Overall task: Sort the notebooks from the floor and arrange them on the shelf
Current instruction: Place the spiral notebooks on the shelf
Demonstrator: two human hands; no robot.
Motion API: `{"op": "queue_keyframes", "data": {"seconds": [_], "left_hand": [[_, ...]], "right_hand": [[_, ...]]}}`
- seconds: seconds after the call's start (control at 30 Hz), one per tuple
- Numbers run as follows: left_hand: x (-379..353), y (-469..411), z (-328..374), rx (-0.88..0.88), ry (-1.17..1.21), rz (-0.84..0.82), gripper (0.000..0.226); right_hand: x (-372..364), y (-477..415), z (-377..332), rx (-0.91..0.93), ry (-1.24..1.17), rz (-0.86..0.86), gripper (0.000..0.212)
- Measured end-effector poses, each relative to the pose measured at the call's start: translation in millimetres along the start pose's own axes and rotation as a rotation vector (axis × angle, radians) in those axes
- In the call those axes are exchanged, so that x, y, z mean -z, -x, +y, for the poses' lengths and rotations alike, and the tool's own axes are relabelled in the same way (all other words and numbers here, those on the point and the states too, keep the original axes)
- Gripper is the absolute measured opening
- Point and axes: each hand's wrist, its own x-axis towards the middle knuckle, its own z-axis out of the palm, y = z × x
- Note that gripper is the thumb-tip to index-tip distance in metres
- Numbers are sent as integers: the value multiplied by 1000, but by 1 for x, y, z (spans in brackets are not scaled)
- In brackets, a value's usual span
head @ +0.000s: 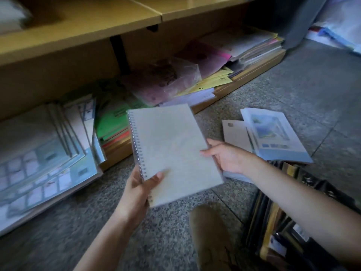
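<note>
A wooden shelf (78, 32) stands on the speckled grey floor (293, 85), its bottom level heaped with notebook stacks (39, 153). Blue-covered notebooks (273, 137) lie on the floor at right. A pale spiral notebook (172, 149) is held in the air before the shelf: the left hand (138, 188) has its grip pinched on the spiral-edge corner, and the right hand (226, 157) has its grip on the opposite edge.

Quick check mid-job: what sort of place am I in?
Likely a stationery shop or stockroom: a low wooden shelf packed with matching notebook stacks and coloured pads, more notebooks on the stone floor. Left hand and right hand hold a spiral notebook.
</note>
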Motion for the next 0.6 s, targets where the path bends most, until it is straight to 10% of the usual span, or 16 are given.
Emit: {"op": "queue_keyframes", "data": {"seconds": [0.2,0.43,0.6], "left_hand": [[8,9,17,-195,-239,30,44],[26,23,35,-685,-1251,119,35],[35,28,44,-1109,-1711,-65,55]], "right_hand": [[-16,-8,9,21,114,258,26],[-37,5,1,-49,-495,-293,84],[-43,24,-17,136,-562,-166,81]]}}
